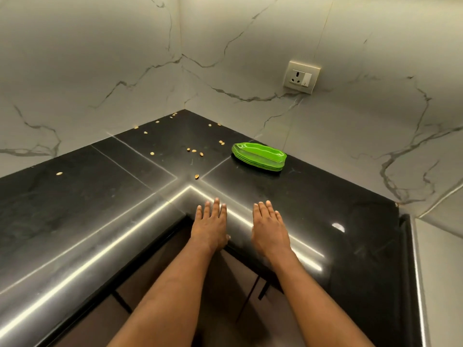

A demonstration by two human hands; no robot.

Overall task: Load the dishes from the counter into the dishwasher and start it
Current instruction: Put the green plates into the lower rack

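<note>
A stack of green, oblong plates lies on the black L-shaped counter, close to the right-hand wall. My left hand rests flat at the counter's inner corner edge, fingers straight and palm down. My right hand lies flat beside it on the counter, fingers straight too. Both hands are empty and sit well short of the plates, which are further back and slightly to the right. No dishwasher is in view.
Small tan seeds or shells are scattered over the counter toward the back corner. A wall socket with a switch sits on the marble wall above the plates. Dark cabinet fronts show below the counter edge.
</note>
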